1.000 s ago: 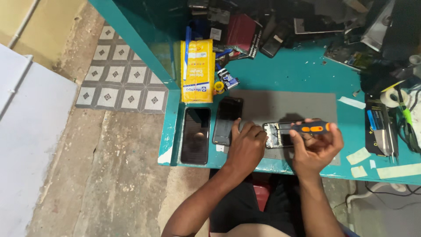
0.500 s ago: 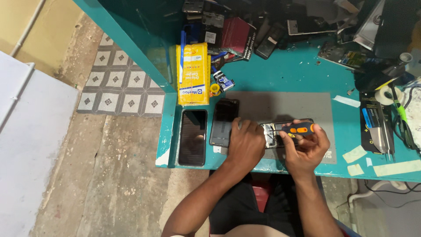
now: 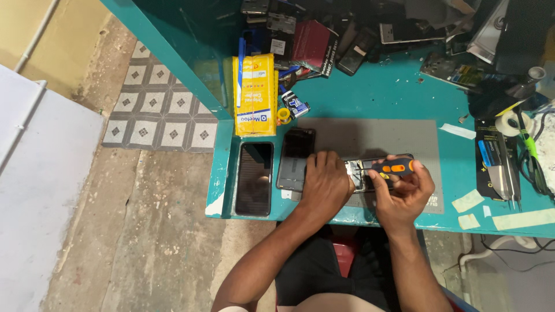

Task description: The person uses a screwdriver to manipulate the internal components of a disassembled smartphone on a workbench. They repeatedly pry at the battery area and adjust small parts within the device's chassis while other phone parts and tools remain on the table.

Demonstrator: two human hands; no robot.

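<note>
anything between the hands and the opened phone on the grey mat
Nothing visible. The left hand rests directly on the opened phone on the grey mat, and the right hand holds the orange-handled screwdriver right over it. The two dark phones lie off to the side.

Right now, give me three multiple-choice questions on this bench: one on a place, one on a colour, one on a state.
1. Where does the yellow packet lie?
A. Behind the dark phone at the bench's left end
B. On the floor
C. Under the grey mat

2. What colour is the bench top?
A. Red
B. Teal
C. White

3. What is the right hand doing?
A. Resting flat and empty
B. Gripping the orange-and-black screwdriver
C. Holding a cup

A, the packet sits beyond that phone; B, the surface is teal; B, fingers wrap the screwdriver over the opened phone that the left hand steadies.
</note>
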